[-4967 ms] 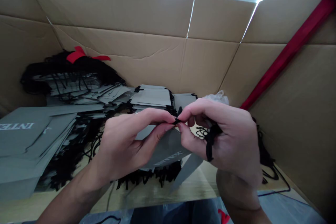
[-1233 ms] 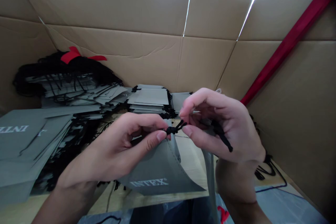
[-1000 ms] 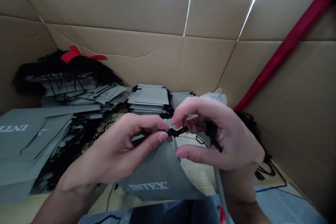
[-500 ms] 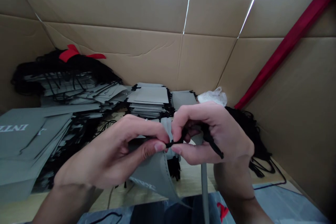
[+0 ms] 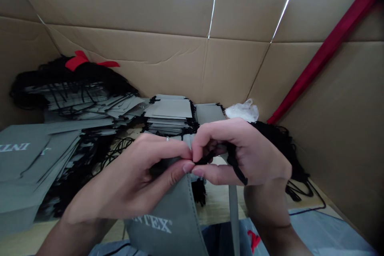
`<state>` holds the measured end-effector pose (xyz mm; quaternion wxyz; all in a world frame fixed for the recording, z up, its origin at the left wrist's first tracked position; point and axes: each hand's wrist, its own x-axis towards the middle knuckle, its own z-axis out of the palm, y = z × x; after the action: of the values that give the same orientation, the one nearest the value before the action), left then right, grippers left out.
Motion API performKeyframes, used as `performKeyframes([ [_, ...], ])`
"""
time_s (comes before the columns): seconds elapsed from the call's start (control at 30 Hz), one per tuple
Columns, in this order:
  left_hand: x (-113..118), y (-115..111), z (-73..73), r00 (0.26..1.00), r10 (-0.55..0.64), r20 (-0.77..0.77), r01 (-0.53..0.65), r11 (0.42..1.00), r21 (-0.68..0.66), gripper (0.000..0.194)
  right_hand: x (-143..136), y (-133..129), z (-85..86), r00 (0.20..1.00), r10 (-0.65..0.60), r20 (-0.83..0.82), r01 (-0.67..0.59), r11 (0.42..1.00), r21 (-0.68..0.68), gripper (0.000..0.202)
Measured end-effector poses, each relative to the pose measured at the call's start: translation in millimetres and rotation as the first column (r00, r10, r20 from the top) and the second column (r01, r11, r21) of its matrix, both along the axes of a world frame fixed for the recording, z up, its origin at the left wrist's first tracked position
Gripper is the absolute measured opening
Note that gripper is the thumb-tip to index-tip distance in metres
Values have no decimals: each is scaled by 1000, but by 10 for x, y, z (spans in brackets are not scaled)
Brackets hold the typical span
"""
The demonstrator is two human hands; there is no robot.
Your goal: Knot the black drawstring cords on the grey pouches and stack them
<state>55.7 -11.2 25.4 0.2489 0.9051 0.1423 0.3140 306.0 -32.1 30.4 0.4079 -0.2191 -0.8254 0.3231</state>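
A grey pouch (image 5: 177, 204) with white INTEX lettering and a stitched edge hangs below my hands. My left hand (image 5: 132, 180) is closed, its thumb and forefinger pinching the top of the pouch where a black cord (image 5: 207, 158) comes out. Fingertip to fingertip with it, my right hand (image 5: 247, 154) pinches that cord, and a dark loose end pokes out past the palm. The exact spot where cord meets pouch is covered by the fingers. A narrow grey strip (image 5: 233, 216) hangs under my right hand.
Stacked grey pouches (image 5: 169, 110) with black cords stand at the back. More pouches (image 5: 24, 168) and a black cord bundle with a red tie (image 5: 77, 61) lie left. A white plastic bag (image 5: 243, 111) and black cords (image 5: 279, 148) sit right. Cardboard walls (image 5: 132, 48) surround the table.
The pouch has swung round so its INTEX print now faces me. My hands have come closer together, and less cord shows between the fingertips.
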Motion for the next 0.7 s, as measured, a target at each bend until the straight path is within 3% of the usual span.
performKeyframes([
  [0.13,9,14,-7,999,-41,12,40,997,59,24,-33,19,-17,996,62,-63,-63,998,-18,21],
  [0.3,24,98,-32,971,-172,168,157,983,98,19,-123,175,-180,939,212,-272,-219,976,7,25],
  [0.47,8,95,-40,968,-95,233,74,992,98,22,-134,246,-185,900,289,-327,-314,949,-25,31],
  [0.6,-11,40,-32,979,52,197,-59,998,29,31,-115,138,-58,952,140,-274,-176,978,-114,38],
  [0.7,-4,33,-40,978,89,186,-95,995,20,34,-130,84,-26,958,50,-282,-70,996,-59,36],
])
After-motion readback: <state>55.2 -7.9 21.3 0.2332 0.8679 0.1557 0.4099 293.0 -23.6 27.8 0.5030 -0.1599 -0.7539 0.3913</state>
